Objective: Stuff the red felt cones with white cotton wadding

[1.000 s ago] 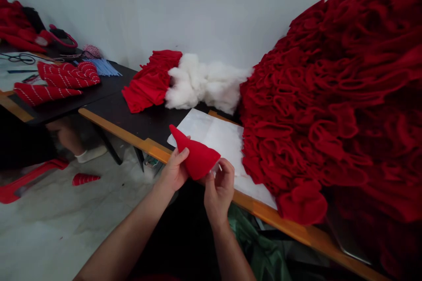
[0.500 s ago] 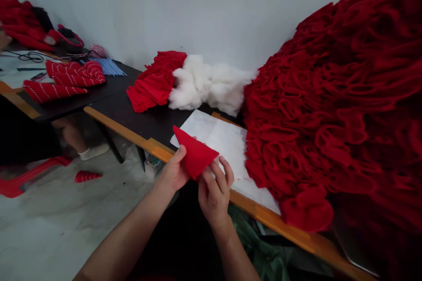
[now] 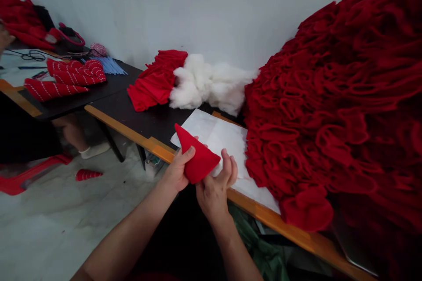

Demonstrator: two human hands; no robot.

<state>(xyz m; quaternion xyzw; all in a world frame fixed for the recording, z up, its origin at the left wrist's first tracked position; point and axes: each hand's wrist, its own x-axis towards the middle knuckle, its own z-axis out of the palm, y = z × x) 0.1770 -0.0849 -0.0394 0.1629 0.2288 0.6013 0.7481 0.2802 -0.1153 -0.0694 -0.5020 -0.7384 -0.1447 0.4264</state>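
A red felt cone (image 3: 200, 159) lies between my two hands, over the near edge of the table, its point up to the left and its wide edge down to the right. My left hand (image 3: 180, 170) is closed on its left side, thumb pressed on the front. At the wide lower edge, my right hand (image 3: 216, 189) pinches the felt, its thumb and forefinger partly hidden behind it. The other right fingers stand bent and apart from the cloth. White paper sheets (image 3: 227, 136) lie on the table behind the cone.
To the right rises a large heap of red fabric pieces (image 3: 329, 109). White stuffing (image 3: 204, 83) and a red stack of felt (image 3: 158, 81) sit by the wall. Striped red cones (image 3: 75, 72) rest on the left table; another striped cone (image 3: 88, 174) is on the floor. A co-worker's leg (image 3: 72, 134) shows at left.
My right fingers have shifted down along the cone's wide edge, with the outer ones lifting away. My left thumb has moved further over the felt. The cone has tilted slightly.
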